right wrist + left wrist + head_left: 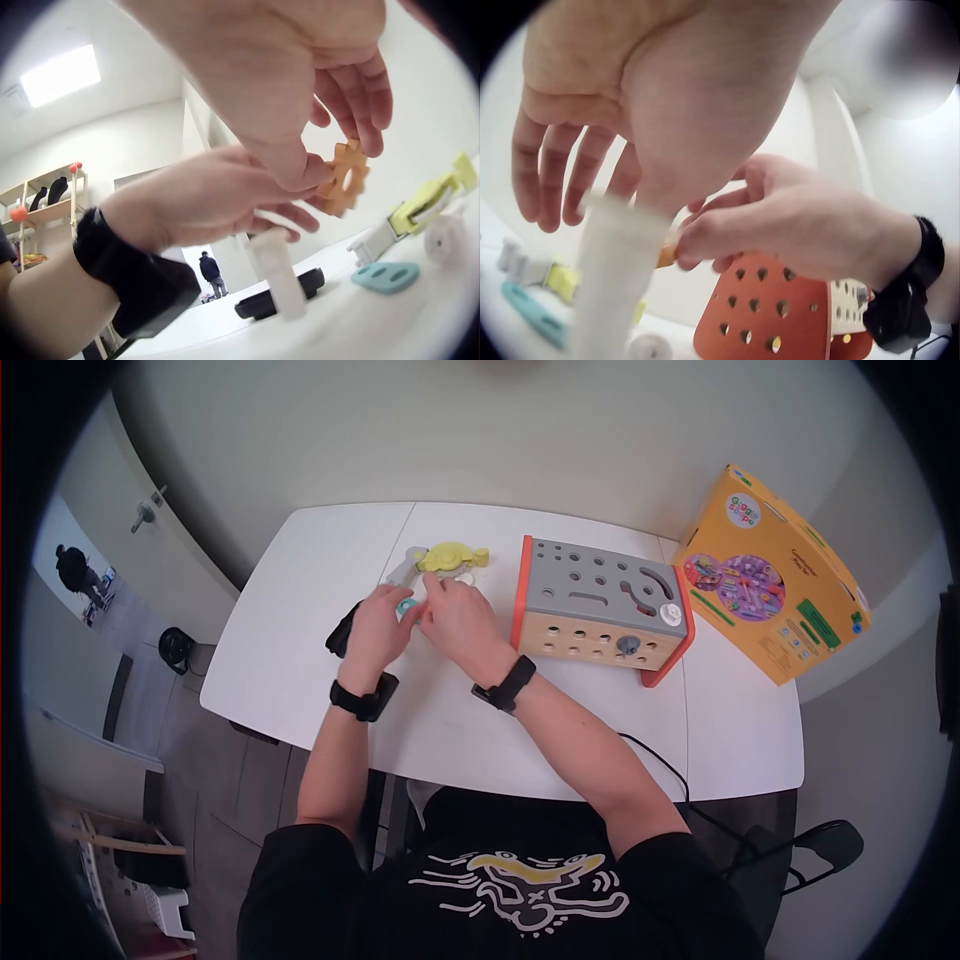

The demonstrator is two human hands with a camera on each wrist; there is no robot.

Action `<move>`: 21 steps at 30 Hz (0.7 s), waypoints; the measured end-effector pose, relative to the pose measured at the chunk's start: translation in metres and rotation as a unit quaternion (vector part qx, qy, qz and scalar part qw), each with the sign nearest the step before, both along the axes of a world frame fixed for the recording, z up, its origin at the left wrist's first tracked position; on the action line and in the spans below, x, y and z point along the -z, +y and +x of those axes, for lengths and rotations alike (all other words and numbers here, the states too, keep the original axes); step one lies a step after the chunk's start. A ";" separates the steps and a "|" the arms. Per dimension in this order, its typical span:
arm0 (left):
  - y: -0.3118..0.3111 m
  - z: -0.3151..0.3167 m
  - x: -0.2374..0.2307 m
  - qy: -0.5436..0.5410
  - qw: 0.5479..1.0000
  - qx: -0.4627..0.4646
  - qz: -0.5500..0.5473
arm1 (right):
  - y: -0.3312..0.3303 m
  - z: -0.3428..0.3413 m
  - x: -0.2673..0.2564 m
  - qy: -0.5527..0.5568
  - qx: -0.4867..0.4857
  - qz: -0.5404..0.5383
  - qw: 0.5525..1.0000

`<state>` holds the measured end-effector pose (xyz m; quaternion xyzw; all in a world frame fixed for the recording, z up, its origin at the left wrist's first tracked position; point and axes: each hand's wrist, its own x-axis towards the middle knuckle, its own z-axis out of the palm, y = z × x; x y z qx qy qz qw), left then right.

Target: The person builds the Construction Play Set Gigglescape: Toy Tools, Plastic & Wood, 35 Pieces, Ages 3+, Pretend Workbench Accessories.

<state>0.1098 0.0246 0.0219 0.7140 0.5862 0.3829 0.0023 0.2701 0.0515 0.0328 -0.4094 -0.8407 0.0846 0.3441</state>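
My right hand (462,622) pinches an orange gear (346,180) between thumb and fingers; its edge also shows in the left wrist view. Beside it hovers my left hand (377,630), fingers loosely extended. A white cylindrical piece (619,274) stands near the left thumb, roughly upright with a slight tilt in the right wrist view (280,276); whether the hand touches it is unclear. Under the hands lies a teal piece with holes (385,277). A yellow-green and grey piece (448,556) and a round white piece (444,238) lie beyond.
A toy bench (600,585) with a grey perforated top and red ends stands to the right, a white piece (671,614) on its top. Behind it leans a yellow box (775,575). A black object (343,632) lies left of the hands. A cable (655,752) crosses the table's front edge.
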 end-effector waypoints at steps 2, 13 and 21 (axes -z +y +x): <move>0.000 -0.007 0.028 0.040 0.999 -0.009 -0.009 | 0.000 0.005 0.009 -0.040 0.012 0.046 0.998; -0.033 0.019 0.020 0.054 0.979 0.012 -0.195 | 0.002 0.020 0.009 -0.072 0.033 0.008 0.997; -0.040 0.025 0.025 0.111 0.968 0.089 -0.206 | -0.017 0.028 -0.008 -0.004 -0.011 -0.080 0.997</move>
